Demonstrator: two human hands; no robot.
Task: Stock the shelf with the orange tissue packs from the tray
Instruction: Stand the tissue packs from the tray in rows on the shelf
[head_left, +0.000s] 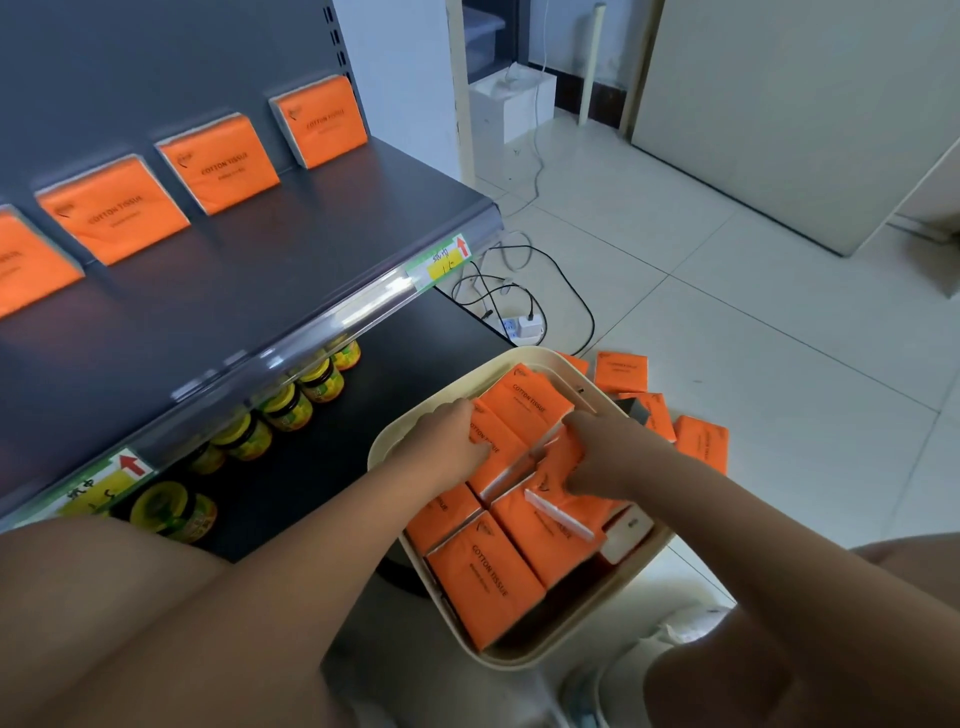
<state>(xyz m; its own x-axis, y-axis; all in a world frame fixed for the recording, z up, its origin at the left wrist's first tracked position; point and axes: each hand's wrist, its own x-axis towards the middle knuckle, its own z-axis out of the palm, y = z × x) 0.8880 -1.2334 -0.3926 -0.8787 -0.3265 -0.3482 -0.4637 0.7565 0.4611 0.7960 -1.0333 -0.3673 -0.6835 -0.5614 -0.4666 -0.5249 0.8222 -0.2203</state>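
1. Picking step: the left hand (449, 435) and right hand (597, 457) each curl their fingers round orange tissue packs (511, 457) at the tray's (519, 662) middle.
2. Next, I judge: lift both to the shelf's (260, 270) bare front edge.

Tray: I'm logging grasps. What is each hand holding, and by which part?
The left hand grips a flat pack by its left side. The right hand grips a tilted pack by its upper end.
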